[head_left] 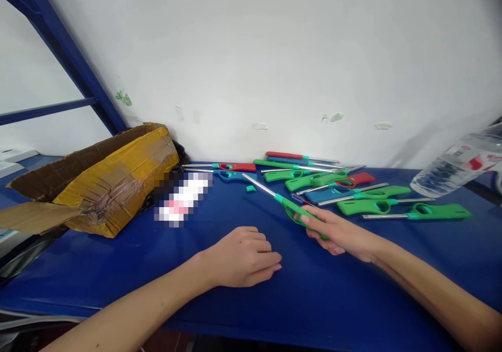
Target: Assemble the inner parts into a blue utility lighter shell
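My right hand [333, 230] is closed round the handle of a green utility lighter [292, 209]. The lighter's metal tube points up and to the left, over the blue table. My left hand [249, 258] rests on the table as a loose fist, knuckles up, left of the held lighter. Its palm is hidden, so I cannot see whether anything is inside. A small teal piece [250, 188] lies just beneath the lighter's tube. Beyond my right hand several green, blue and red lighters lie in a loose heap, among them a green lighter [439, 211] at the right.
An open cardboard box [121, 190] wrapped in yellow tape stands at the left. Beside it lies a blurred white item [186, 197]. A red lighter [237, 167] lies near the wall. At the right a clear water bottle [451, 166] leans on the blue table [188, 294].
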### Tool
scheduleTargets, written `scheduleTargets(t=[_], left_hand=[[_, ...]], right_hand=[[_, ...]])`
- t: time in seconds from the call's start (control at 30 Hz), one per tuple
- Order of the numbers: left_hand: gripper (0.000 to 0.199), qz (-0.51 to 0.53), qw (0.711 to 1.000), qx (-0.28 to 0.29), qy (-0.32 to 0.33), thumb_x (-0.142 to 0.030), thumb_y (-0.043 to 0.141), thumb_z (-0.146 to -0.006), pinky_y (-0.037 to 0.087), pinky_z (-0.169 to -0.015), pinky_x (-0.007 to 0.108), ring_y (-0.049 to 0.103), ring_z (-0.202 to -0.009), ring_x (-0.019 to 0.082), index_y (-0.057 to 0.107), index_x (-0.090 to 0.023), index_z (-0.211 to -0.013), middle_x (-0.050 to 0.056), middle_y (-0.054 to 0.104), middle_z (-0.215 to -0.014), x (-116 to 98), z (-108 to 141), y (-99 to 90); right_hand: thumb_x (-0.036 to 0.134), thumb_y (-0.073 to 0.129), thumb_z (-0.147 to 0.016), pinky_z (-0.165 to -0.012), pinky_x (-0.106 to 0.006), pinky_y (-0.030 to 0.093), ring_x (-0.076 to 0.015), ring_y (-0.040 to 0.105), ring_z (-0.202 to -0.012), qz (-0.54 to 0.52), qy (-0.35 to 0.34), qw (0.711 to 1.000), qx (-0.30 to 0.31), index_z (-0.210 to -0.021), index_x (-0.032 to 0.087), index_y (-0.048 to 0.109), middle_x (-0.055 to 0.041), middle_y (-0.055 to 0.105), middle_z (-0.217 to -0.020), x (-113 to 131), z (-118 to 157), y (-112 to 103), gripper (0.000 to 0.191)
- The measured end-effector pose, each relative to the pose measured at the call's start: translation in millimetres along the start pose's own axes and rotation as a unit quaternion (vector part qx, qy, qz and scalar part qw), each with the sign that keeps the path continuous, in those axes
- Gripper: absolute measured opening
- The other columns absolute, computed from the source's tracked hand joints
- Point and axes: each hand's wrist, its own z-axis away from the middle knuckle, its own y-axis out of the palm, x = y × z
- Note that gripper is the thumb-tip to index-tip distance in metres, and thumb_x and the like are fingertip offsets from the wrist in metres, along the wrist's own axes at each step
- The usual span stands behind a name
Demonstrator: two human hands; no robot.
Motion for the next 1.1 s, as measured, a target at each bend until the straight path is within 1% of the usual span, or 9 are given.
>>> scheduleTargets(t=[0.17, 0.3, 0.4, 0.67, 0.9, 1.1], left_hand=[[0.021, -0.002, 1.0, 0.0, 0.001, -0.025, 0.051, -0.098, 0.04, -0.058, 0.031, 0.055, -0.059, 0.014, 0.069, -0.016, -0.095, 0.0, 0.063, -0.066, 0.1, 0.0, 0.3], [0.021, -0.005, 1.0, 0.001, 0.002, -0.026, 0.051, -0.098, 0.04, -0.058, 0.031, 0.054, -0.059, 0.014, 0.068, -0.016, -0.095, 0.0, 0.06, -0.065, 0.1, 0.1, 0.6], [0.021, -0.005, 1.0, 0.002, 0.002, -0.027, 0.05, -0.099, 0.039, -0.058, 0.03, 0.055, -0.06, 0.014, 0.068, -0.017, -0.096, 0.0, 0.06, -0.064, 0.1, 0.1, 0.4], [0.021, 0.001, 1.0, 0.003, 0.004, -0.026, 0.051, -0.098, 0.038, -0.058, 0.03, 0.054, -0.06, 0.014, 0.069, -0.016, -0.097, 0.0, 0.063, -0.066, 0.1, -0.4, -0.1], [0.022, 0.006, 1.0, 0.005, 0.002, -0.025, 0.05, -0.099, 0.038, -0.058, 0.031, 0.054, -0.06, 0.014, 0.069, -0.015, -0.096, 0.001, 0.065, -0.068, 0.0, -0.5, -0.5], [0.022, 0.005, 1.0, 0.005, 0.002, -0.025, 0.05, -0.099, 0.038, -0.059, 0.03, 0.055, -0.06, 0.014, 0.07, -0.015, -0.096, 0.001, 0.064, -0.067, 0.0, -0.6, -0.5]], right_hand=[[0.07, 0.059, -0.082, -0.04, -0.016, 0.017, -0.0036, 0.028, -0.049, 0.009, 0.005, 1.0, -0.014, -0.099, 0.023, 0.05, 0.007, 0.04, -0.07, 0.5, -0.9, 2.9, 0.051], [0.071, 0.057, -0.082, -0.04, -0.016, 0.017, -0.0039, 0.028, -0.049, -0.003, 0.008, 1.0, -0.028, -0.105, 0.023, 0.049, 0.0074, 0.038, -0.07, 0.5, -1.8, 4.0, 0.053], [0.071, 0.059, -0.081, -0.04, -0.016, 0.017, -0.0044, 0.029, -0.049, 0.005, 0.013, 1.0, -0.022, -0.108, 0.024, 0.05, 0.0072, 0.039, -0.07, 0.5, -1.4, 4.1, 0.054], [0.071, 0.059, -0.08, -0.04, -0.017, 0.017, -0.0048, 0.03, -0.05, 0.008, 0.003, 1.0, -0.02, -0.107, 0.023, 0.051, 0.0065, 0.039, -0.07, 1.2, 0.5, 4.8, 0.055], [0.069, 0.059, -0.082, -0.041, -0.017, 0.018, -0.0052, 0.031, -0.052, 0.006, 0.011, 1.0, -0.02, -0.116, 0.024, 0.049, 0.0063, 0.039, -0.071, 2.1, 2.1, 4.3, 0.057], [0.069, 0.058, -0.084, -0.041, -0.017, 0.017, -0.0047, 0.03, -0.051, 0.003, 0.006, 1.0, -0.001, -0.112, 0.024, 0.052, 0.0063, 0.038, -0.071, 2.8, 1.4, 3.8, 0.053]])
